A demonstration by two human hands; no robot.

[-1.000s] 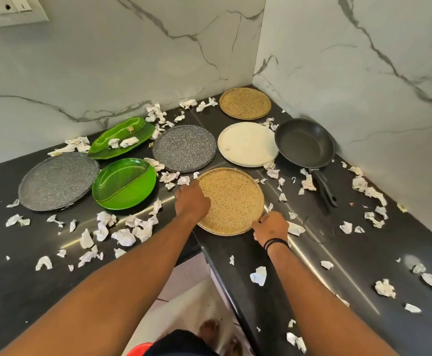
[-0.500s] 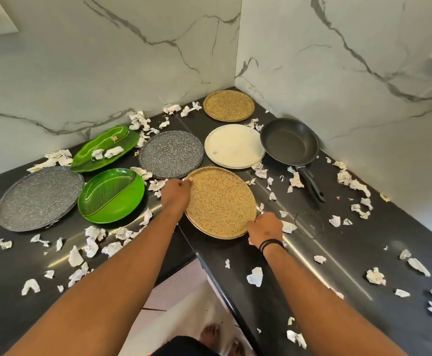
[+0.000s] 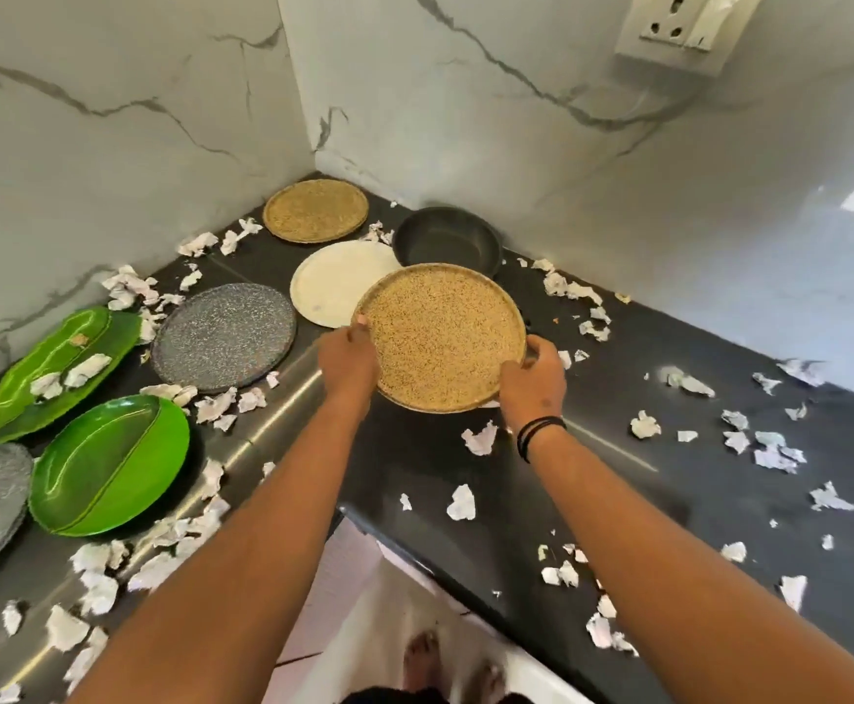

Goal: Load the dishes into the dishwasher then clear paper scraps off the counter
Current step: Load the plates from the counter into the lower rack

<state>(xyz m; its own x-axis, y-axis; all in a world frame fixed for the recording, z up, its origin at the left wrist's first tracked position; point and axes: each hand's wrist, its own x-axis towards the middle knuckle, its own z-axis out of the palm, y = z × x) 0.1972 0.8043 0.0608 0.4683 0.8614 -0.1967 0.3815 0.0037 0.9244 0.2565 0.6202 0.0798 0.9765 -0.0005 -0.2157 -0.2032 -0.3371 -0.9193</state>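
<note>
Both hands, left hand [image 3: 347, 359] and right hand [image 3: 532, 379], pinch opposite rims of the tan speckled plate [image 3: 443, 336], fingers curled under; plate tilted above the counter [image 3: 470, 500], likely for carrying to the dishwasher.

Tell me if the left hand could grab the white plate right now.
Probably not: the left hand grips the tan speckled plate, which is lifted over part of the white plate. Free that hand first.
</note>
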